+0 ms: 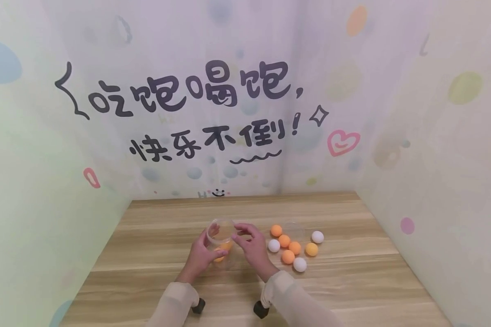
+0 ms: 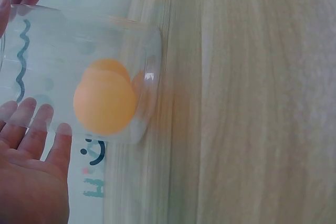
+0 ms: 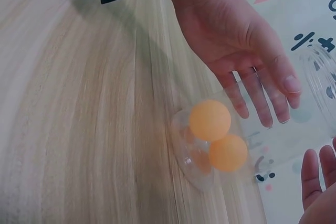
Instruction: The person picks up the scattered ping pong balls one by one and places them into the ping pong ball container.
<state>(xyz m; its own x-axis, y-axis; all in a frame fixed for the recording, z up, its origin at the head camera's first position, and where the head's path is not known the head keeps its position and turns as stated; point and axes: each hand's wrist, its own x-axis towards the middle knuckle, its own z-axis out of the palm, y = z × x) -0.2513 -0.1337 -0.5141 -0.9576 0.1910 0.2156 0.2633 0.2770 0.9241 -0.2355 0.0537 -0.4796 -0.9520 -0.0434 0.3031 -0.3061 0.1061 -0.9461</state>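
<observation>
Jar (image 2: 65, 45) stands on the table (image 1: 139, 254), its clear walls faint; left hand (image 1: 200, 256) and right hand (image 1: 253, 247) curve round it. Inside, an orange ball (image 2: 105, 103) partly hides a second ball (image 2: 107, 65) in the left wrist view, which crops both hands.

The head view looks forward and down from farthest off, wall (image 1: 237, 109) at twelve o'clock, desk (image 1: 233, 293) at six. Both wrist views sit close and turned sideways, desk at three o'clock in the left, nine in the right; all three share the jar (image 2: 65, 66).
</observation>
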